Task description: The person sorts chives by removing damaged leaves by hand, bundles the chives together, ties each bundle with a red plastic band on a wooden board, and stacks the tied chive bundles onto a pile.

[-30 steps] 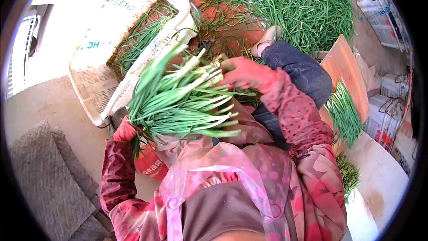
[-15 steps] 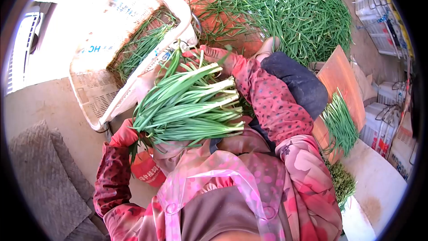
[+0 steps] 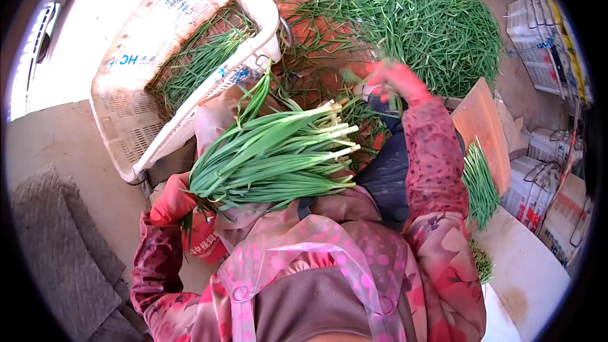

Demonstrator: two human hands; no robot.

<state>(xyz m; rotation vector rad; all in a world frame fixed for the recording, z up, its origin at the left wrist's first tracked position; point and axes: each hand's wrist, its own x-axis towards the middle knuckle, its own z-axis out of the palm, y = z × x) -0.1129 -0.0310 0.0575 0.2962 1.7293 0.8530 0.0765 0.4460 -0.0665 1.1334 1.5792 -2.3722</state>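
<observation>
A bundle of garlic chives [image 3: 278,152] lies across my lap, pale cut stems to the right and green leaves to the left. My left hand [image 3: 174,199], in a red glove, is closed around the leaf ends. Beyond the stems, my right hand [image 3: 400,81], also red-gloved, is raised near the heap of loose greens [image 3: 430,31]. Motion smears its fingers, and I cannot make out whether the green bits by them are held. One bent strand of leaves [image 3: 256,98] stands up at the bundle's far side.
A white plastic crate [image 3: 136,145] with chives inside leans at the upper left. Right of me are an orange board [image 3: 484,130], another chive bundle [image 3: 480,183] and white crates [image 3: 538,44]. Grey matting [image 3: 57,240] lies at left, and a red bucket [image 3: 206,240] stands beside my lap.
My right hand has left the far side of the bundle and swung right, toward the heap. My left hand keeps its hold on the chives. The view has shifted slightly.
</observation>
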